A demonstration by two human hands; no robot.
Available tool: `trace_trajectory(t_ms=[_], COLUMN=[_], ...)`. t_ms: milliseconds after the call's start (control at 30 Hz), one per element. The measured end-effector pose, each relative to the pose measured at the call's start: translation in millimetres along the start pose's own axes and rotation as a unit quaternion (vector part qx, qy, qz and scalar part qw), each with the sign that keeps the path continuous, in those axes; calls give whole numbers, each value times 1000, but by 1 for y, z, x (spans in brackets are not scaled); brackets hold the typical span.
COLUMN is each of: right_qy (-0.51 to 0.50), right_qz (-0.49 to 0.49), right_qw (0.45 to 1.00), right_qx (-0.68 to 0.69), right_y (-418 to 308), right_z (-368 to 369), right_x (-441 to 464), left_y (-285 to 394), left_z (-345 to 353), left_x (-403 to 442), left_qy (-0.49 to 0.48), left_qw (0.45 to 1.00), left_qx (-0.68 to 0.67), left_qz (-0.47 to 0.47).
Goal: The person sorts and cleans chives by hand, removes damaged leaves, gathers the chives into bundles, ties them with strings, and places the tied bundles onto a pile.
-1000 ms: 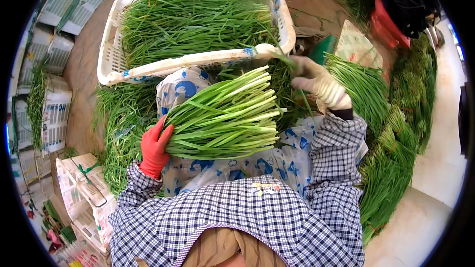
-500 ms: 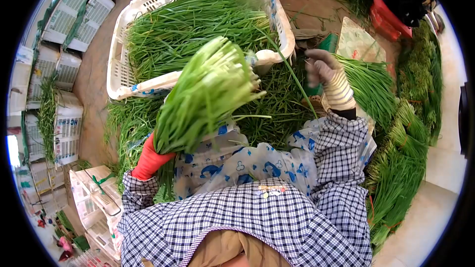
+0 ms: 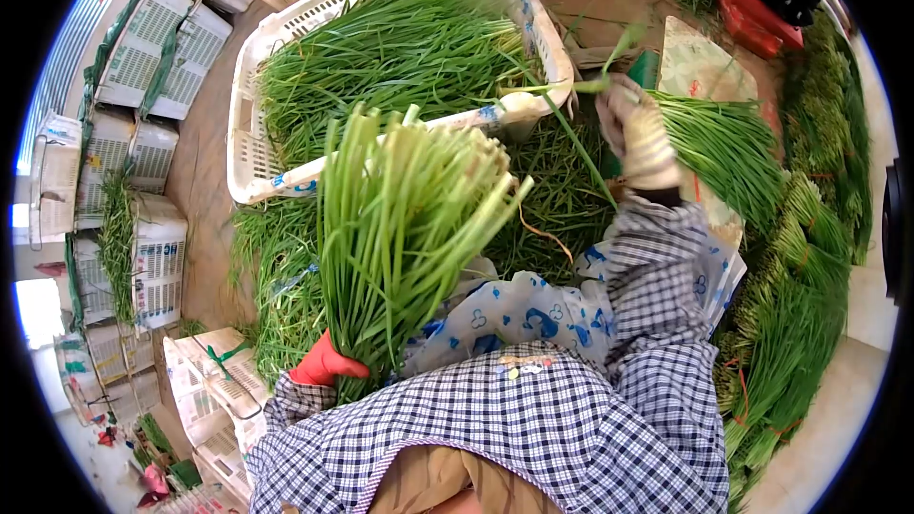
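Note:
My left hand (image 3: 328,359), in a red glove, is closed round the lower part of a thick bunch of garlic chives (image 3: 395,228). The pale cut ends point up and to the right, above my lap. My right hand (image 3: 624,114), in a grey glove with a striped cuff, is raised on the right and blurred. Its fingers are closed on a loose chive stalk (image 3: 562,88) that sticks out to the left. Behind the bunch stands a white plastic basket (image 3: 243,148) heaped with chives (image 3: 381,57). A patterned plastic apron (image 3: 514,309) covers my lap.
Loose chive trimmings (image 3: 533,228) lie between basket and apron. To the right are a pile of chives (image 3: 724,133) by a board (image 3: 700,57) and tied bundles (image 3: 800,314). White crates (image 3: 157,262) line the left side. A red container (image 3: 752,9) stands at the back right.
The bunch has swung more upright, its cut ends now facing up, and my left hand has come lower. My right hand, earlier without a visible stalk, now has one in its fingers.

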State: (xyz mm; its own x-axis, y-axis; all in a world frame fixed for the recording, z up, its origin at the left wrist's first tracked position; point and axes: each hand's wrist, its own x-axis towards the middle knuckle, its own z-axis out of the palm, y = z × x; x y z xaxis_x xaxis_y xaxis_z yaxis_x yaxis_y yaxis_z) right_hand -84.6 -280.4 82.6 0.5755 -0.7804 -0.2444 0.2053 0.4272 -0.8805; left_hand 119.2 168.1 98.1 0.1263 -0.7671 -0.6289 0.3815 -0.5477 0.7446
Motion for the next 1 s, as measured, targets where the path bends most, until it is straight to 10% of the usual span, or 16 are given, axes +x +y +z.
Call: trace_trajectory(t_ms=[67,300,467,533,600,700,800,867,933,1000], right_qy=[-151,-225,-96,-193,-194,-174,-111,-69,-24,-132], right_qz=[48,-152,-64,-52,43,-144,-309,-198,-18,-19], right_qw=[893,769,993,979,946,748,754,939,991,796], right_qx=[-421,-579,12,-35,-256,-623,-569,-272,-128,-590], right_y=[-18,16,-9,-12,-22,25,71,66,31,10], right_z=[-21,71,30,-10,26,75,83,61,33,15], right_x=[-19,-60,-56,-48,-65,-59,-47,-42,-38,-30], left_y=[-13,-20,-28,-35,-43,-45,-42,-43,-55,-61], left_z=[-1,6,12,8,3,8,19,18,10,3], left_x=[-1,23,17,17,23,32,31,29,24,27], left_qy=[15,-22,2,-3,-20,-75,-60,-74,-69,-90], left_qw=[998,998,997,993,992,990,985,986,984,982], left_qx=[-56,-48,-67,-99,-104,-115,-160,-147,-159,-164], left_qz=[-25,-24,-26,-57,-73,-18,-27,-20,-29,-38])
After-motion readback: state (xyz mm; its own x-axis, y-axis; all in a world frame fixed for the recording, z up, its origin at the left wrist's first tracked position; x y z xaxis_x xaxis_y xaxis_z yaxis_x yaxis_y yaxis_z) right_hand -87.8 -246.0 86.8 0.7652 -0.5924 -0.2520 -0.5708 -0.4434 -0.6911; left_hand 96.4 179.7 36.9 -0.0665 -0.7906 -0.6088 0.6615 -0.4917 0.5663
